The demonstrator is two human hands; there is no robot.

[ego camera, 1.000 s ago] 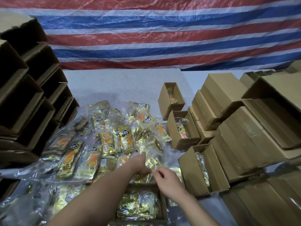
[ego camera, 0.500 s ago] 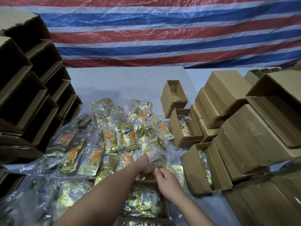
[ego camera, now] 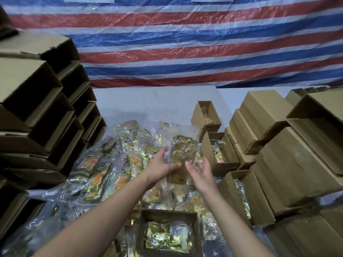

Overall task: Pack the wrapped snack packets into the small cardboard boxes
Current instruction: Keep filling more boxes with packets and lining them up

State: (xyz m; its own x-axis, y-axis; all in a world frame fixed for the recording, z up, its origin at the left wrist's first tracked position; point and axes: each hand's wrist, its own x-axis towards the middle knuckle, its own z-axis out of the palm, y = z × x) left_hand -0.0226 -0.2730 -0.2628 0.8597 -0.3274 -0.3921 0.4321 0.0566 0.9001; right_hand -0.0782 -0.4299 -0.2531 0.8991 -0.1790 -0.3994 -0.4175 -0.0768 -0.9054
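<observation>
My left hand [ego camera: 161, 166] holds a clear bag of gold snack packets [ego camera: 182, 156] raised above the pile of wrapped packets [ego camera: 111, 164] on the table. Just right of that bag is my right hand [ego camera: 201, 172], fingers spread and near or touching its lower right edge. Below my arms stands a small open cardboard box [ego camera: 148, 216] with gold packets [ego camera: 165, 236] lying inside. To the right stand three more small open boxes [ego camera: 229, 156], each with a packet standing in it.
Empty open cartons [ego camera: 46, 115] are stacked on their sides along the left. Closed brown boxes [ego camera: 289, 164] are piled at the right. A red, white and blue striped tarp [ego camera: 185, 43] hangs behind the grey tabletop [ego camera: 148, 102].
Both hands have risen from the pile's near edge, lifting a clear bag of gold packets into the air. The view has tilted upward.
</observation>
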